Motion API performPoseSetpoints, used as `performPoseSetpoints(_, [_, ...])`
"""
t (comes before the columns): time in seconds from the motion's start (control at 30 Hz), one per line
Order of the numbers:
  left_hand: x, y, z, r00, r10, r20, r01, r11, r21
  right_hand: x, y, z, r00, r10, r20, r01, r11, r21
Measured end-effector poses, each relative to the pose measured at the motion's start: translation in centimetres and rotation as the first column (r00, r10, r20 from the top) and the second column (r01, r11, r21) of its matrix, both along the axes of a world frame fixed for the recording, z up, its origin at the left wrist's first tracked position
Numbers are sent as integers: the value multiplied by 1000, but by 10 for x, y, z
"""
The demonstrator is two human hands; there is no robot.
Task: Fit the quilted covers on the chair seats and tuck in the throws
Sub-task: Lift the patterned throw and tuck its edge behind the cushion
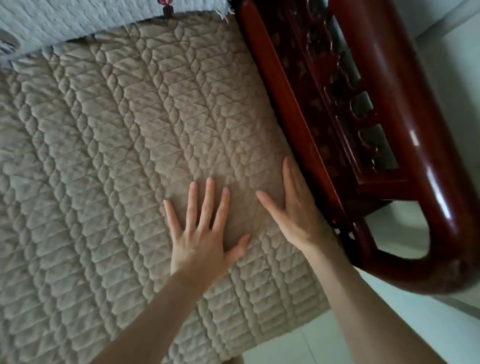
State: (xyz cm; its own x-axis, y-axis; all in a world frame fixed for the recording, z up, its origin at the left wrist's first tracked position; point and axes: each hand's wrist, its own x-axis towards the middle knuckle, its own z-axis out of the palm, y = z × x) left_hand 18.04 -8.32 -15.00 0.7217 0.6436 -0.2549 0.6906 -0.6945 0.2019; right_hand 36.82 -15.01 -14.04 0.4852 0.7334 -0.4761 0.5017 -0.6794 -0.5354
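**Q:** What is the state of the left hand?
**A:** The left hand (202,233) is fully open. Its four fingers are straight and fanned apart, with the thumb out to the side. The palm lies flat on the cover (95,160) and grips nothing.

**Q:** And the right hand?
**A:** The right hand (295,215) is also open. Its fingers are straight and held together, and the thumb is spread toward the left hand. It lies flat along the cover's right edge, with its outer side just beside the armrest (395,120). Whether it touches the wood cannot be told. It holds nothing.

**Q:** How are the hands spaced?
**A:** They are near each other but not touching. A strip of cover shows between the thumbs.

**Q:** Where is the cover?
**A:** The beige quilted cover lies spread over the seat, running from the armrest leftward out of view. Its front edge ends above the pale floor (295,344).

**Q:** Where is the throw?
**A:** The pale textured throw (61,19) lies across the back of the seat and overlaps the cover's far edge. Its frayed corner ends beside the armrest.

**Q:** What is the armrest like?
**A:** It is dark red, glossy carved wood on the right of the seat.
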Motion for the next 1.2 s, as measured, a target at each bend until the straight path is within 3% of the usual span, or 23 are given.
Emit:
performPoseSetpoints(0.2, [5,-5,-12,999,-9,-38,10,999,39,6,-7,-12,987,-116,-110,119,993,19])
performPoseSetpoints(0.47, [4,-6,-15,1000,7,-26,-5,998,62,10,-10,-24,977,-143,-157,153,987,50])
performPoseSetpoints(0.77, [-21,-67,-4,998,-62,30,61,997,46,-22,-98,2,990,-49,130,46,999,28])
performPoseSetpoints(0.97, [-16,-73,-17,998,-58,-16,59,995,78,-16,-107,-25,987,-126,100,115,987,113])
performPoseSetpoints(1.2, [-22,-76,-7,999,-47,-26,49,997,60,-26,-120,-14,975,-120,187,85,979,183])
